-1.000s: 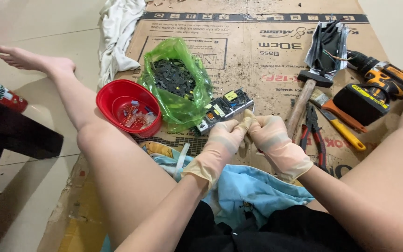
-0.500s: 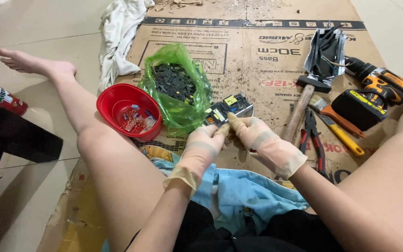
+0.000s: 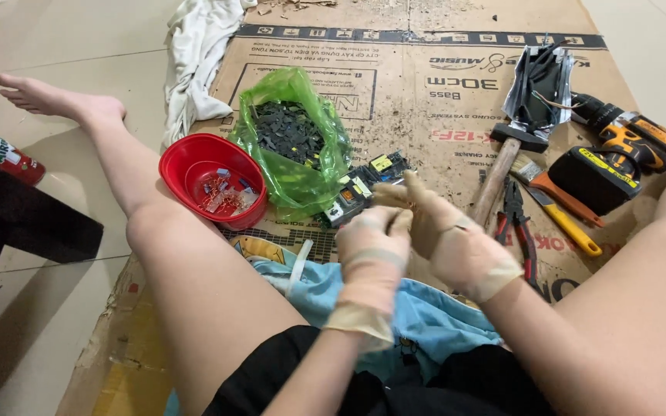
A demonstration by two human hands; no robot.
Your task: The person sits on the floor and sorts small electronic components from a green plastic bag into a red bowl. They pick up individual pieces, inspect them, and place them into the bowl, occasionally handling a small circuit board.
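Bag (image 3: 300, 166), green, beside red bowl (image 3: 186, 162)

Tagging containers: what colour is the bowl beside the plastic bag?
Red. The bowl sits left of the green bag; clearest in the head view.

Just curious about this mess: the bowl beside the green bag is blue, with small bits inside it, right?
Not quite. In the head view the bowl beside the green bag is red, not blue. It does hold small bits.
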